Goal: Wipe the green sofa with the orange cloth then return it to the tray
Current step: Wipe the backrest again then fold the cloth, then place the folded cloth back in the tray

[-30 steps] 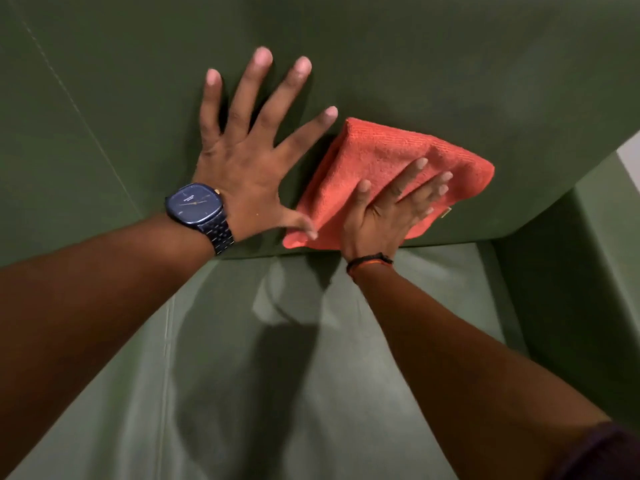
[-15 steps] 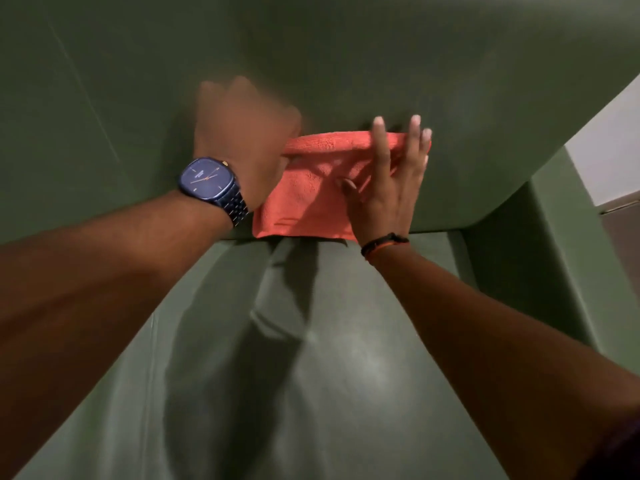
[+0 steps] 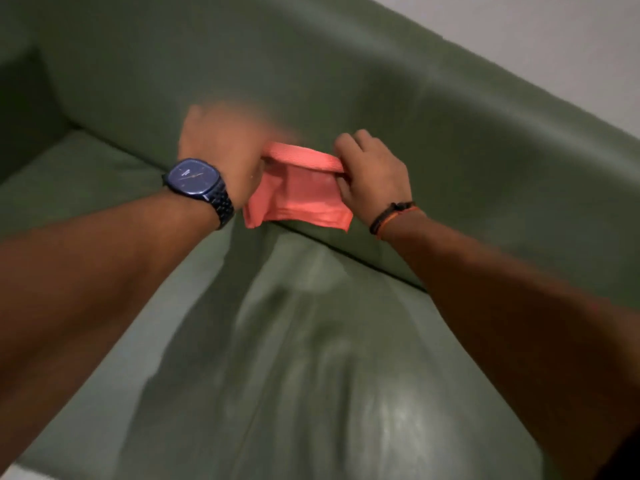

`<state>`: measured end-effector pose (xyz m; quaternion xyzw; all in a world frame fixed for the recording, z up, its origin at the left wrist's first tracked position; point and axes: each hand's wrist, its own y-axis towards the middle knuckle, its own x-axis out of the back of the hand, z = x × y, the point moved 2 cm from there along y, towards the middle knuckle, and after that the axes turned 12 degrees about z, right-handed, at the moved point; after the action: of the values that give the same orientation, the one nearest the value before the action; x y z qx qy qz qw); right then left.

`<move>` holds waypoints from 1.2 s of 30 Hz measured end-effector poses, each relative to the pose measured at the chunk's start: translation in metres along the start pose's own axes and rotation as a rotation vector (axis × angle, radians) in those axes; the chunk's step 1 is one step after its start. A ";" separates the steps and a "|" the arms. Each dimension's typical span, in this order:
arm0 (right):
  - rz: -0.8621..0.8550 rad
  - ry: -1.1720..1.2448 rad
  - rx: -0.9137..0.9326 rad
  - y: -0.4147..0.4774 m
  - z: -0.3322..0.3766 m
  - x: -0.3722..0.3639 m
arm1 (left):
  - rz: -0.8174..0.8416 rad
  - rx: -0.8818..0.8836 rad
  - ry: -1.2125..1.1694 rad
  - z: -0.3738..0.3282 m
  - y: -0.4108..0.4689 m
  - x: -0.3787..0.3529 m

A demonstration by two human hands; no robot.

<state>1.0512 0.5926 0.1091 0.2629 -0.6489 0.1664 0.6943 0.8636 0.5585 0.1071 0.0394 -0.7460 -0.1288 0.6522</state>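
The orange cloth hangs folded in front of the green sofa, just above the seam between backrest and seat. My left hand, blurred by motion and wearing a dark blue watch, grips the cloth's upper left edge. My right hand, with a black and orange wristband, pinches the upper right edge. The cloth's top edge is stretched taut between both hands. No tray is in view.
The sofa's seat cushion fills the lower view, with my shadow on it. An armrest rises at the far left. A pale wall shows beyond the backrest at the top right.
Both hands went from flat on the backrest to gripping the cloth's top edge and lifting it off the surface. The view has swung, showing the backrest's top and the wall.
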 end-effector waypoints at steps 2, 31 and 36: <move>0.007 0.011 0.118 0.037 0.061 0.004 | -0.003 0.093 0.041 0.064 -0.033 0.020; 0.263 0.425 1.215 0.290 0.997 -0.134 | 0.047 1.055 0.316 0.783 -0.570 0.210; 0.428 0.205 1.294 0.252 1.029 -0.240 | 0.408 1.151 0.045 0.797 -0.637 0.108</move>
<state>0.0453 0.2241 -0.0709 0.4733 -0.3877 0.6779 0.4076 -0.0052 0.0324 -0.0370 0.2445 -0.6743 0.4235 0.5533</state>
